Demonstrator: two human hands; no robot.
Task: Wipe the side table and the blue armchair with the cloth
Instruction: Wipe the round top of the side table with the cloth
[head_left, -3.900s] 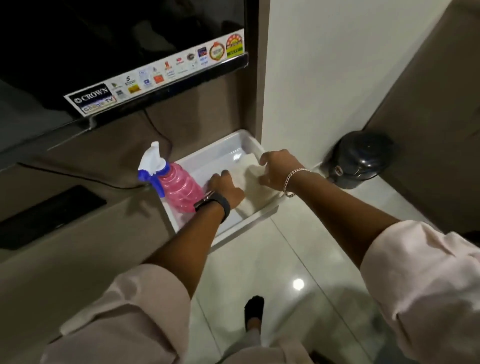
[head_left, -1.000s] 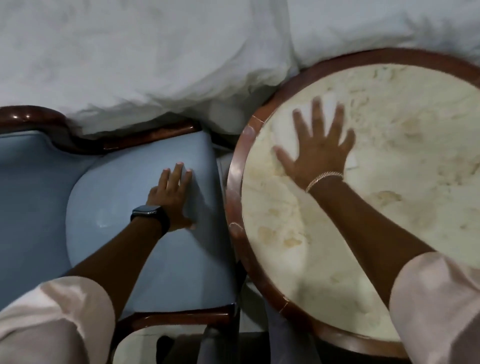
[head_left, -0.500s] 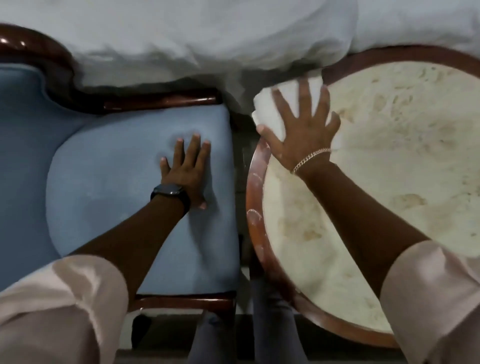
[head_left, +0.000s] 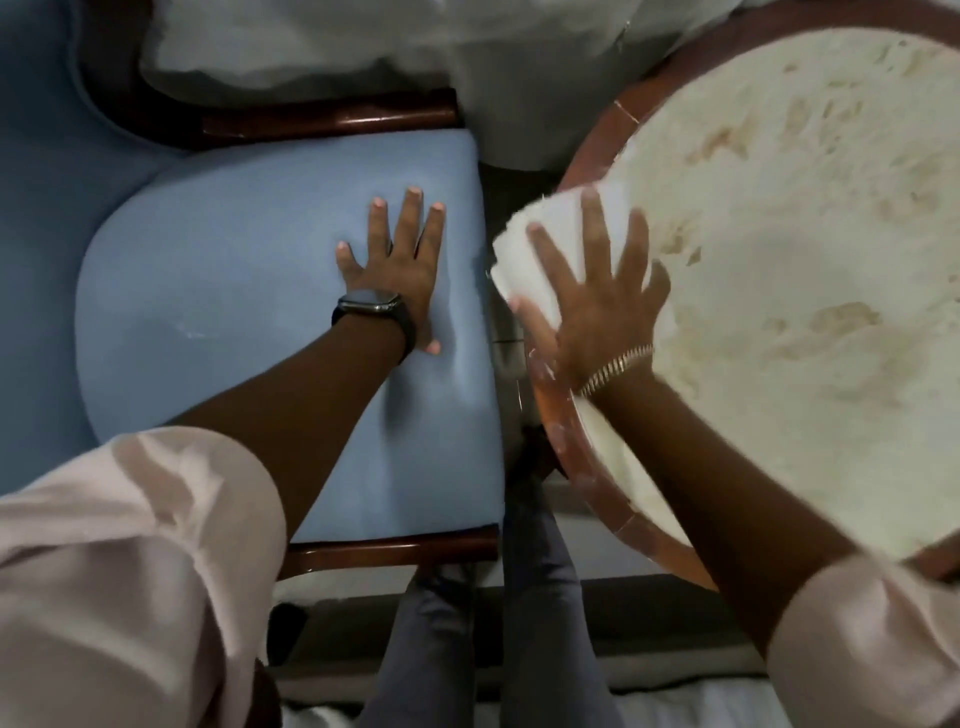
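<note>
Your right hand (head_left: 597, 306) has slid the white cloth (head_left: 540, 244) down the side table's (head_left: 779, 291) left rim, fingers spread flat on it. Left hand (head_left: 400, 265) stays splayed on the blue armchair (head_left: 234, 291) seat.

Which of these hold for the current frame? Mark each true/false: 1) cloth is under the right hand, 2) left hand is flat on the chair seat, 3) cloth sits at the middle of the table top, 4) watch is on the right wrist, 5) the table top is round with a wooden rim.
1) True. The white cloth lies under the spread right hand.
2) True. The left hand lies open, palm down, on the blue armchair seat.
3) False. The cloth is at the side table edge nearest the chair, overhanging the rim.
4) False. The watch is on the left wrist; the right wrist wears a bracelet.
5) True. Round pale top, reddish-brown wooden rim.
</note>
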